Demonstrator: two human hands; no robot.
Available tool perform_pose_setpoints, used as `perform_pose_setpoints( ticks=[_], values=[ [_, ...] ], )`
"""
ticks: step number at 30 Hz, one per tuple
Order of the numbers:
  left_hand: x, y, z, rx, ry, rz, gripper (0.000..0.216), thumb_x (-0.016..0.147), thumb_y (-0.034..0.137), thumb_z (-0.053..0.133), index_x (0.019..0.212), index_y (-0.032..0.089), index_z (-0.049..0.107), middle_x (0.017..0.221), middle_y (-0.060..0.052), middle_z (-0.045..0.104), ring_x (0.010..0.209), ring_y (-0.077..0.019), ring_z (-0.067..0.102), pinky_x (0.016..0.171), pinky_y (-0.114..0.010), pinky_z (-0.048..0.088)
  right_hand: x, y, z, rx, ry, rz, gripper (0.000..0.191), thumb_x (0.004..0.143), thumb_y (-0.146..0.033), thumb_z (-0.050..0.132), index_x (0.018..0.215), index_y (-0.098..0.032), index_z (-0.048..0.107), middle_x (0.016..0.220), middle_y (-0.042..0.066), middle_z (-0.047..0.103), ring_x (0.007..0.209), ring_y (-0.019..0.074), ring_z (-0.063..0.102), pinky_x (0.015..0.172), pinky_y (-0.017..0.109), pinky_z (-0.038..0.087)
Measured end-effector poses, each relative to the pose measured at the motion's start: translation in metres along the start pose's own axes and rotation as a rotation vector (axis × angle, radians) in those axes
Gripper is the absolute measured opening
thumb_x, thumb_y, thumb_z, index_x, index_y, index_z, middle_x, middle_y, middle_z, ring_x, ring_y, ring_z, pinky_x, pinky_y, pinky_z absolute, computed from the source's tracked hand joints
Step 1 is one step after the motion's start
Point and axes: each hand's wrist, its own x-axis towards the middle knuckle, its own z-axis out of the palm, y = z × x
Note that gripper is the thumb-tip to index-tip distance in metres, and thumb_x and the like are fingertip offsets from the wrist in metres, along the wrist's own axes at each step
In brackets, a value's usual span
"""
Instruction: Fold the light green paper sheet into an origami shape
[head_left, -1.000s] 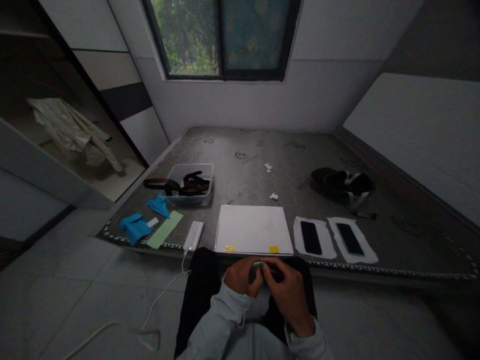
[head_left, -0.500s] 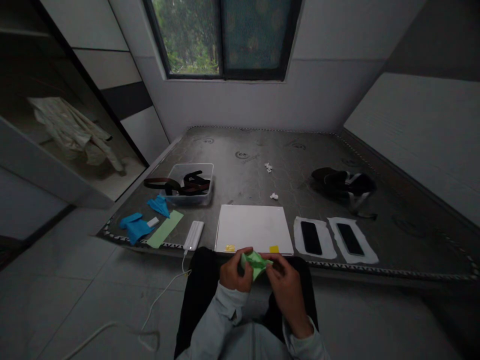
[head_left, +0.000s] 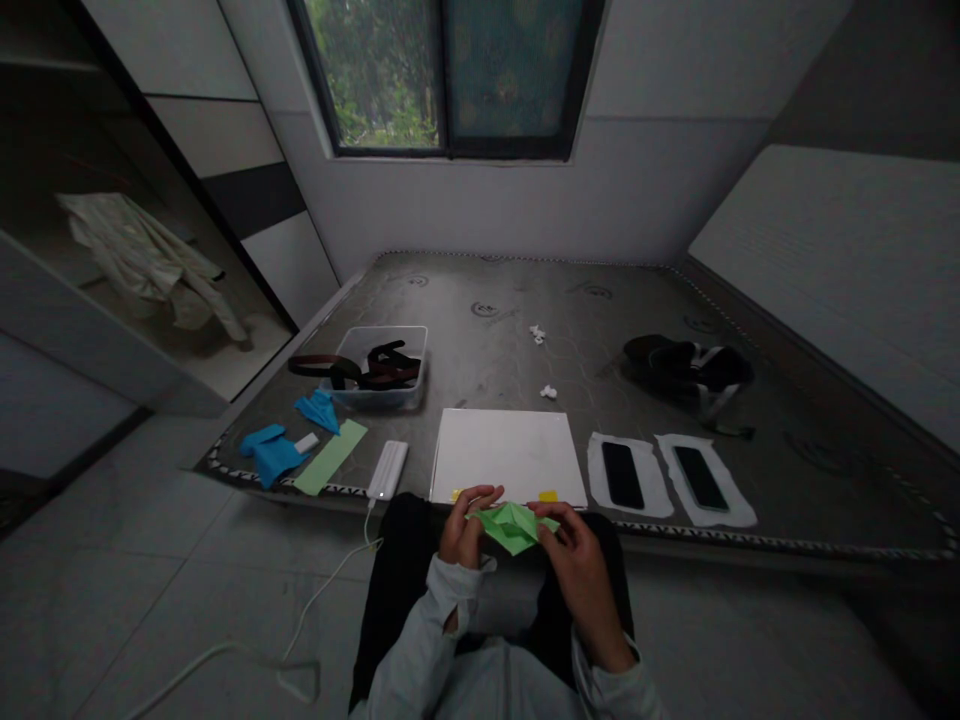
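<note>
Between my hands, above my lap, is a piece of folded green paper (head_left: pixel 511 527) with creased, pointed faces. My left hand (head_left: pixel 466 528) pinches its left end, and my right hand (head_left: pixel 571 548) grips the right end between thumb and fingers. Just beyond the hands, a flat white board or box (head_left: pixel 510 452) lies at the mattress edge with two yellow pieces at its near side; the left one is partly covered by my fingers. A flat strip of green paper (head_left: pixel 331 459) and folded blue paper pieces (head_left: pixel 276 456) rest off to the left.
A white power strip or power bank (head_left: pixel 388 470) with a cable stands left of the board. Behind it is a clear plastic bin (head_left: pixel 422 372) with dark straps. Two phones (head_left: pixel 622 475) lie on white tissues at right. A dark bag (head_left: pixel 686 365) sits farther back on the mattress (head_left: pixel 487 285).
The green paper has opened out wider and looks flatter from above. My left hand has shifted slightly left and up, so the hands are farther apart, both still holding the paper.
</note>
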Motion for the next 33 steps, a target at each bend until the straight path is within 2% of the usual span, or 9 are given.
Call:
perform_pose_setpoints(
  ticks=[5,10,14,19,22,26,33],
  values=[
    [-0.009,0.009,0.007,0.245,-0.046,0.141,0.032,0.07,0.017,0.054,0.101,0.016,0.061,0.113,-0.013,0.071,0.1,-0.0222,0.067,0.089,-0.036,0.052,-0.001,-0.001,0.002,-0.038,-0.048,-0.023,0.022,0.073,-0.039,0.068,0.082,-0.019,0.063,0.097,0.008,0.071,0.092,0.0216,0.066,0.084,0.033,0.055],
    [-0.013,0.013,0.006,0.694,-0.081,0.434,0.029,0.073,0.011,0.048,0.092,0.021,0.067,0.119,-0.009,0.068,0.108,-0.0204,0.064,0.095,-0.037,0.051,0.0,-0.002,-0.001,-0.08,0.019,-0.037,0.024,0.073,-0.043,0.066,0.078,-0.019,0.063,0.089,0.008,0.072,0.087,0.0225,0.067,0.081,0.035,0.054],
    [-0.011,0.013,0.0,0.876,-0.059,0.632,0.019,0.083,0.022,0.054,0.094,0.022,0.07,0.118,-0.01,0.066,0.095,-0.0181,0.069,0.087,-0.033,0.057,0.002,0.0,-0.007,-0.133,0.082,-0.051,0.026,0.072,-0.044,0.066,0.078,-0.019,0.063,0.084,0.006,0.071,0.085,0.023,0.066,0.076,0.033,0.054],
    [-0.006,0.021,-0.009,1.008,-0.122,0.864,0.018,0.084,0.027,0.059,0.095,0.023,0.072,0.111,-0.009,0.069,0.094,-0.0172,0.068,0.082,-0.029,0.059,0.003,0.0,-0.012,-0.174,0.138,-0.063,0.025,0.072,-0.043,0.066,0.078,-0.019,0.064,0.081,0.005,0.07,0.081,0.0219,0.066,0.071,0.03,0.053],
    [-0.006,0.029,-0.007,1.134,-0.123,1.007,0.017,0.083,0.029,0.061,0.094,0.024,0.073,0.1,-0.008,0.071,0.087,-0.0179,0.066,0.075,-0.03,0.057,0.003,0.0,-0.012,-0.24,0.174,-0.08,0.024,0.073,-0.043,0.064,0.078,-0.019,0.063,0.08,0.004,0.07,0.076,0.0196,0.065,0.068,0.028,0.052],
    [-0.009,0.036,-0.001,1.257,-0.106,1.041,0.019,0.082,0.025,0.063,0.099,0.02,0.07,0.083,-0.006,0.073,0.077,-0.0188,0.064,0.074,-0.033,0.054,0.001,-0.001,-0.01,-0.29,0.192,-0.088,0.025,0.073,-0.044,0.063,0.079,-0.019,0.063,0.081,0.005,0.07,0.071,0.0181,0.065,0.063,0.026,0.053],
    [-0.013,0.034,0.001,1.29,-0.247,0.964,0.022,0.088,0.025,0.053,0.104,0.021,0.068,0.089,-0.005,0.078,0.079,-0.0176,0.069,0.077,-0.029,0.052,-0.003,-0.002,-0.007,-0.271,0.167,-0.096,0.022,0.076,-0.042,0.062,0.08,-0.02,0.063,0.086,0.006,0.07,0.085,0.0209,0.067,0.073,0.029,0.057]
  ],
)
